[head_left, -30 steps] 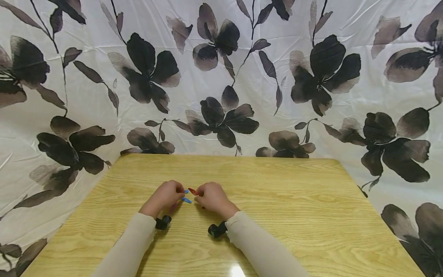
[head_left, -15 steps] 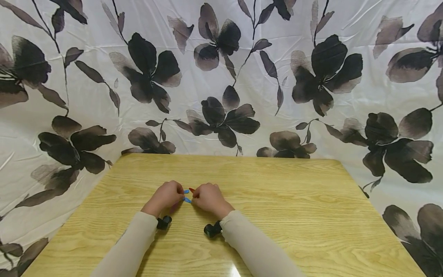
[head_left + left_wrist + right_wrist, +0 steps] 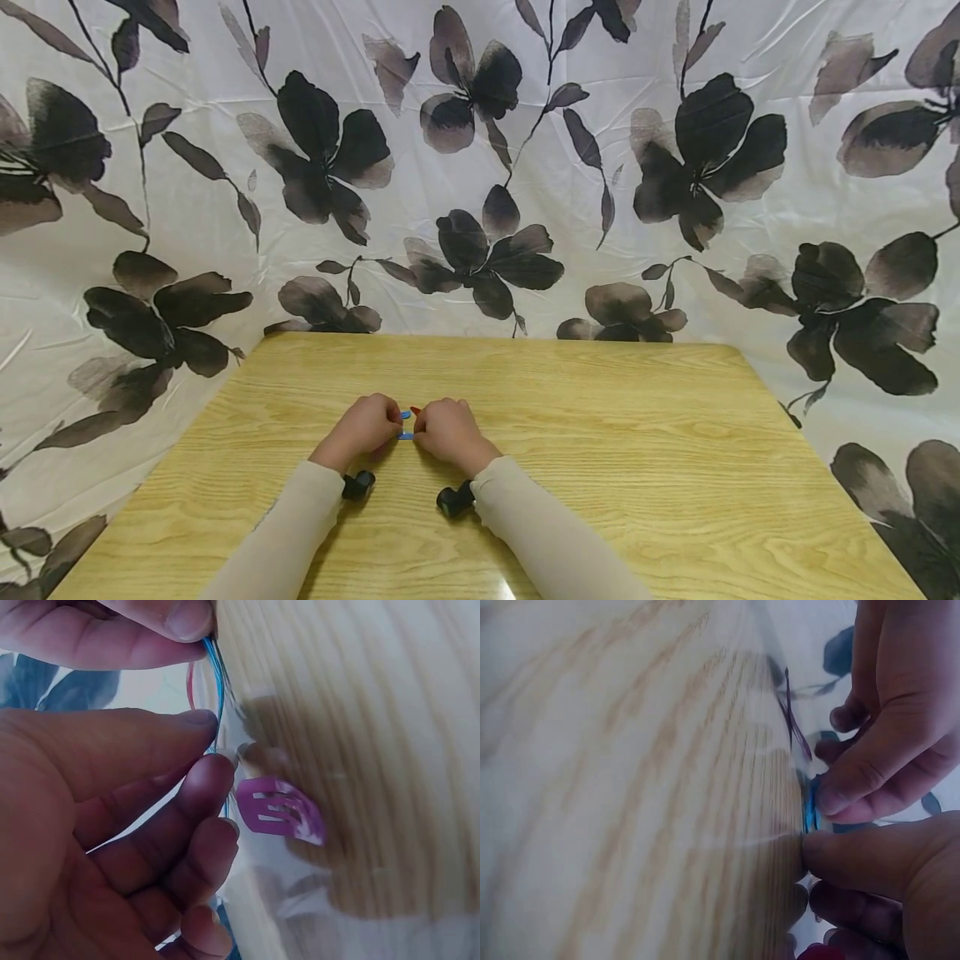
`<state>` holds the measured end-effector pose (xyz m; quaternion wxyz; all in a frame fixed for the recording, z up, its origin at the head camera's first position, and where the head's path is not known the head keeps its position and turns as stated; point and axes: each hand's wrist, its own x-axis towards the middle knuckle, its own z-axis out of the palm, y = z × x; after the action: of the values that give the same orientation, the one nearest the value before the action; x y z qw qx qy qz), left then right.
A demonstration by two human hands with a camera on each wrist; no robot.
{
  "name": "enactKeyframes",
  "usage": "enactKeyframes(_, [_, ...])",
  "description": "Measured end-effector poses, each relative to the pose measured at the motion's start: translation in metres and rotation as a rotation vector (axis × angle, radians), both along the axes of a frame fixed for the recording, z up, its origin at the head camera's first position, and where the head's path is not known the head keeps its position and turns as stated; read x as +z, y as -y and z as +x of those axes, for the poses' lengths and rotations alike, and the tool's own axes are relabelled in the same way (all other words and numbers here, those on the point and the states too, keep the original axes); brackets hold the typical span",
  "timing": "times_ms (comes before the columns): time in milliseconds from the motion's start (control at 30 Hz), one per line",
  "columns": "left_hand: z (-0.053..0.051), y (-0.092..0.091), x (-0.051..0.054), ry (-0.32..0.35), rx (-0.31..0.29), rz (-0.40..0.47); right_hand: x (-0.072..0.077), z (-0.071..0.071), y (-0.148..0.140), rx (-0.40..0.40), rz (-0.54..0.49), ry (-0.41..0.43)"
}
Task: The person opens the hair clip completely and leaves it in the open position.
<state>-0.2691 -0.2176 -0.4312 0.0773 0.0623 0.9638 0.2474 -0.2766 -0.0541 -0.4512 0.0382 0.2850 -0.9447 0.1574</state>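
Note:
A blue snap hair clip (image 3: pixel 406 436) spans the gap between both hands, just above the table. My left hand (image 3: pixel 366 423) pinches one end between thumb and fingers, and my right hand (image 3: pixel 453 432) pinches the other. In the left wrist view the blue clip (image 3: pixel 220 690) appears edge-on, bent slightly. A second blue piece (image 3: pixel 406 414) lies just beyond, beside a red clip (image 3: pixel 416 410) partly hidden by the right hand. On the table below my left fingers lies a slotted purple hair clip (image 3: pixel 279 810), seen edge-on in the right wrist view (image 3: pixel 795 724).
The wood-grain table (image 3: pixel 637 450) extends on all sides of the hands. Behind it hangs a white cloth (image 3: pixel 577 192) with dark flowers. Each wrist carries a small black camera, the left one (image 3: pixel 358 485) and the right one (image 3: pixel 455 500).
My right hand has moved left, closer to my left hand, and covers more of the red clip. The near blue clip has swung from slanted to level, its right end now at my right fingertips.

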Motion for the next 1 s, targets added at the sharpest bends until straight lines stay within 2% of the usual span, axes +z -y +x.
enactKeyframes(200, [0.0021, 0.0000, 0.0006, 0.050, 0.014, 0.055, -0.0007, -0.0003, 0.0005, -0.015, -0.008, 0.012])
enactKeyframes(467, [0.0043, -0.0001, 0.0003, 0.069, 0.008, 0.085, 0.0014, 0.0002, 0.0001, -0.030, 0.002, 0.014])
enactKeyframes(800, [0.0055, -0.0001, 0.0007, 0.045, -0.023, 0.066, 0.0029, 0.0009, -0.0014, -0.024, -0.001, 0.035])
enactKeyframes(1000, [0.0055, -0.0002, 0.0006, 0.029, -0.022, 0.066, 0.0037, 0.0002, -0.0054, -0.032, -0.007, 0.064])
